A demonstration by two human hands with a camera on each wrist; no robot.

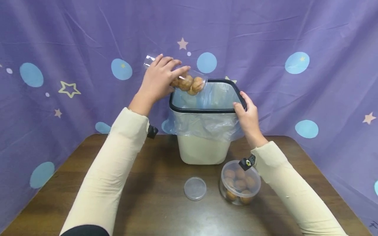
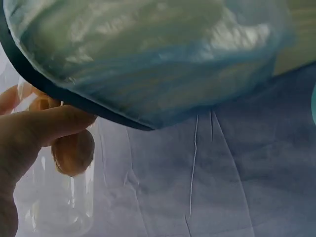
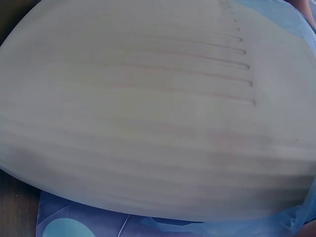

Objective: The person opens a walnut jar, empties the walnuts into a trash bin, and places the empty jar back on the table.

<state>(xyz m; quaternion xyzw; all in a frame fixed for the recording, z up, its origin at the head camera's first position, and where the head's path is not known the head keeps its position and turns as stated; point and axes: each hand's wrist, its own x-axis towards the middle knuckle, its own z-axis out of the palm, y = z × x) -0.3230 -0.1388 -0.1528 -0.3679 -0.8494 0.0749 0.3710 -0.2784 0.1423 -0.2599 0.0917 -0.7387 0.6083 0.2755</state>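
Note:
My left hand (image 1: 160, 77) grips a clear plastic jar (image 1: 149, 61), tilted with its mouth end low over the left side of a white trash bin (image 1: 203, 150). Several walnuts (image 1: 185, 83) are bunched toward that mouth end. In the left wrist view, the thumb lies across the jar (image 2: 64, 217) and a walnut (image 2: 74, 153) shows behind its wall. My right hand (image 1: 248, 118) holds the right side of the bin's black rim (image 1: 206, 110), thumb on the inner side. A thin blue bag (image 1: 203, 126) lines the bin and hangs over its outside.
On the brown wooden table (image 1: 159, 209), a round clear lid (image 1: 195, 188) lies flat in front of the bin. Right of it stands a round lidded tub (image 1: 240, 193) of walnuts, below the right wrist. A purple curtain (image 1: 251, 32) hangs behind the table.

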